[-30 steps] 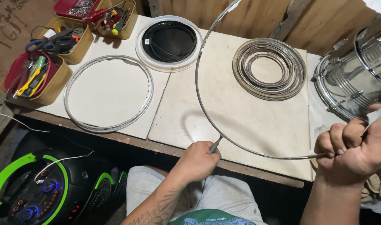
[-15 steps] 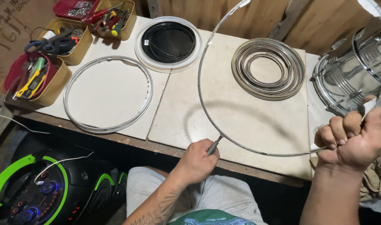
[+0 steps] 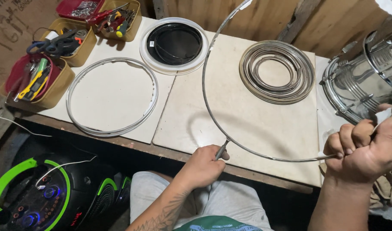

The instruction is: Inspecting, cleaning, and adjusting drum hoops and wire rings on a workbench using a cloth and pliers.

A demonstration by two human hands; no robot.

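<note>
Head view, two onlookers talking:

— What is changing? The right hand (image 3: 360, 147) is riding higher than a second ago, fingers clenched on the thin curved silver metal hoop (image 3: 206, 92).

— And the left hand (image 3: 202, 164) is staying put, fingers pinching a small grey tool (image 3: 221, 149) against the hoop's lower arc above the white tabletop (image 3: 247, 115). So the hoop is tilting up and the work seems to be carrying on.
</note>
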